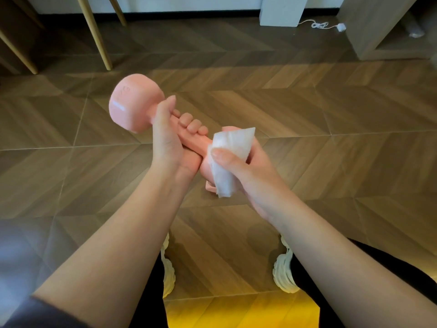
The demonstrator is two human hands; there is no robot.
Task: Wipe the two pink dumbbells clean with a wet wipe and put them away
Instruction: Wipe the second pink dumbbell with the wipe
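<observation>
Pink dumbbell (136,107), smooth-coated with blocky rounded heads and a slim bar, is held tilted in the air between both grips, above the brown herringbone wood floor (307,110). The left grip (170,138) is curled round the bar, fingers wrapped over it and thumb lying up toward the far head, which juts out beyond that grip. The right grip (238,164) pinches a crumpled white wet wipe (230,147), thumb on top, clamping it over the near head just behind the left grip. That head is mostly hidden under wipe and palm; only a pink edge shows below.

The step in hand looks like wiping the near head. The next move likely calls for sliding the wipe along the bar, so the left grip must shift. The other dumbbell is not in view.

The far head looks faintly glossy, with an embossed mark too blurred to read.
</observation>
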